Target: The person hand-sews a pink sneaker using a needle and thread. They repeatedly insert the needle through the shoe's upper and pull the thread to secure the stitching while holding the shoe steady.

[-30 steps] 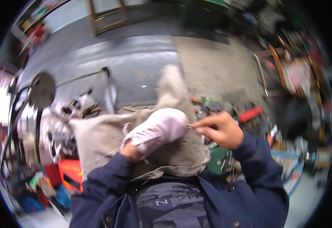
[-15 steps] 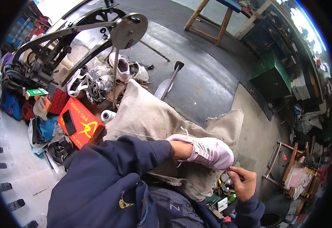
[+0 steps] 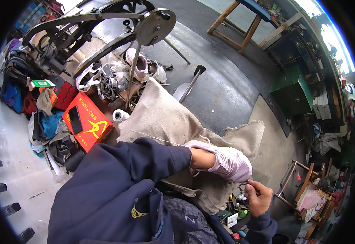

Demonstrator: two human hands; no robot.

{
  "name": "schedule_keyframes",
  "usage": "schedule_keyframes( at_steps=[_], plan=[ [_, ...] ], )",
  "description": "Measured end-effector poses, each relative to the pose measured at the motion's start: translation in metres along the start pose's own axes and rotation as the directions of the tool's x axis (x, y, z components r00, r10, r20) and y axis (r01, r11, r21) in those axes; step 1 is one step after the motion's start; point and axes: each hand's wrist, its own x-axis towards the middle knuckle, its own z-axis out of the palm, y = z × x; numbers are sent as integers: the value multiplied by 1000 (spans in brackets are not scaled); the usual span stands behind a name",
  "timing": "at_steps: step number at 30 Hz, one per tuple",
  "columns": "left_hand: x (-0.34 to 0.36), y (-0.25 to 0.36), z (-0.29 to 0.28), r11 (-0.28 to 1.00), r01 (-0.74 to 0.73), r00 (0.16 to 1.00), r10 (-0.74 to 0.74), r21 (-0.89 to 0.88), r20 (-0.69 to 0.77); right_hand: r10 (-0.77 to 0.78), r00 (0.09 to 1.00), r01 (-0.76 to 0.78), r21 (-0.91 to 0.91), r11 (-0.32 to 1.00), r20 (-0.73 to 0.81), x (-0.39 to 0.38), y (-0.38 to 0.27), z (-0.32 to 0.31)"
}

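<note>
My left hand (image 3: 202, 157) is inside a pale pink sneaker (image 3: 232, 162) over my lap, holding it with fingers hidden in the shoe. My right hand (image 3: 258, 197) pinches a thin tool, too small to make out fully, against the sole edge at the toe. Beige cloth (image 3: 153, 114) covers my lap, and a thin white thread runs leftward from the sneaker across it. A white spool (image 3: 121, 115) lies beside the cloth.
At left stand a metal machine with a wheel (image 3: 155, 26), a red-orange box (image 3: 88, 120) with a black phone on it, bags and shoes (image 3: 140, 65). A wooden stool (image 3: 242, 16), green cabinet (image 3: 291, 91) and wooden chair (image 3: 311, 191) are beyond.
Since a second ago the view has swung left, showing more of the machine and box. Over the last half second the sneaker and hands shifted slightly right in the picture, my right hand still pinching at the toe.
</note>
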Motion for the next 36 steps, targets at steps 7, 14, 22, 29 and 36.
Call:
schedule_keyframes(
  at_steps=[7, 14, 22, 29, 36],
  plan=[
    [-1, -7, -1, 998, -29, 997, 25, 60, 75, 6, 1000, -9, 90, 996, 30, 7, 6, 7],
    [1, -3, -5, 990, -39, 993, 23, 138, 116, 80, 997, -64, 393, 918, -24, -3, 31, 29],
    [1, -9, 13, 990, -25, 997, 36, 141, -75, -184, 978, 184, -11, 983, -101, 2, 18, 19],
    [-26, -46, 54, 962, 31, 998, -15, 270, -61, -327, 945, 326, -126, 937, 8, 31, 2, 7],
    [-134, -77, 55, 966, 223, 974, -225, -134, 3, -299, 948, 279, -174, 944, -106, 52, 34, 20]
  ],
)
